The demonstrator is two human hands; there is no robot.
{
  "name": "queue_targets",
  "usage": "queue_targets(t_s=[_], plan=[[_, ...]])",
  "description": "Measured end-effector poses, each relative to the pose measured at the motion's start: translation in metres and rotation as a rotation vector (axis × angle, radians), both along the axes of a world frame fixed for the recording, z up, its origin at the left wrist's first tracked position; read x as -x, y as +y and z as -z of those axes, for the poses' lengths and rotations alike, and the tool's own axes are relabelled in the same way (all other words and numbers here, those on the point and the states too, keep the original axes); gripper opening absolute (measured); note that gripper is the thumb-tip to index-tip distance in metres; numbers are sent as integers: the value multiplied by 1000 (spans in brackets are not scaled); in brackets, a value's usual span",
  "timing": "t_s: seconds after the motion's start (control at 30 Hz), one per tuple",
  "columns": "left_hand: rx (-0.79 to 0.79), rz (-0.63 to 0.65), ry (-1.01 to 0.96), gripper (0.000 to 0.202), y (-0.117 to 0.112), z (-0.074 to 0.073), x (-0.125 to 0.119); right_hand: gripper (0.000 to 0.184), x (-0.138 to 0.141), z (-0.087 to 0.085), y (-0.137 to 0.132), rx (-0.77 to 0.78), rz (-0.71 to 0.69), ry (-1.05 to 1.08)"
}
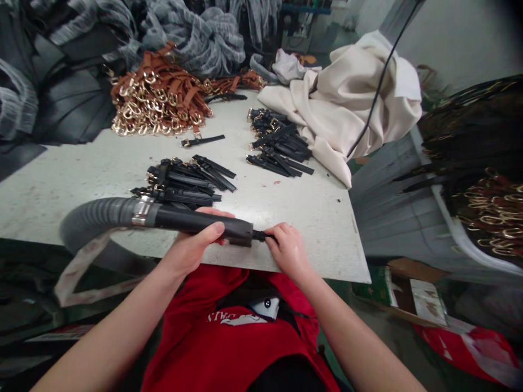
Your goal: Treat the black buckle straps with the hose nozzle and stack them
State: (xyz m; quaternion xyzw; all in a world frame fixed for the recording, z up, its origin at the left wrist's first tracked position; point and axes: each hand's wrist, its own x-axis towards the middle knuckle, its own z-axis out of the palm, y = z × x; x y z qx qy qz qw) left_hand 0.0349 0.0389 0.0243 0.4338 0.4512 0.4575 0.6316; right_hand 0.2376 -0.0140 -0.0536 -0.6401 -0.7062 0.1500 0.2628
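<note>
My left hand (200, 239) is wrapped round a black hose nozzle (237, 230), which joins a grey corrugated hose (102, 212) at a metal clamp (141, 211). At the nozzle's open end, my right hand (289, 249) pinches a small black strap (259, 235). The strap's far part is at or inside the nozzle mouth; I cannot tell how deep. Just beyond the nozzle lies a pile of short black straps with gold buckles (183, 179). A second pile of black straps (280, 144) is farther right, and a single black strap (204, 140) lies between them and the back.
Brown straps with gold hooks (159, 98) are heaped at the back left, before wrapped grey bundles (192, 35). Cream cloth (327, 103) covers the table's back right corner. A grey bin (392, 212) stands right of the table (327, 234), with a cardboard box (412, 294) below.
</note>
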Motion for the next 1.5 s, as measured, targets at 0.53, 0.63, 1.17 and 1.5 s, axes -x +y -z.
queue_targets(t_s=[0.53,0.63,1.17,1.5], plan=[[-68,167,64,23,0,1,-7,29,4,-5,-4,4,54,-37],[-15,141,52,24,3,-1,-2,28,5,-6,-4,12,57,-39],[218,-125,-214,42,11,7,-23,37,4,5,-1,-5,131,31],[-20,21,-37,26,-10,4,-7,32,1,5,-1,-15,76,4]])
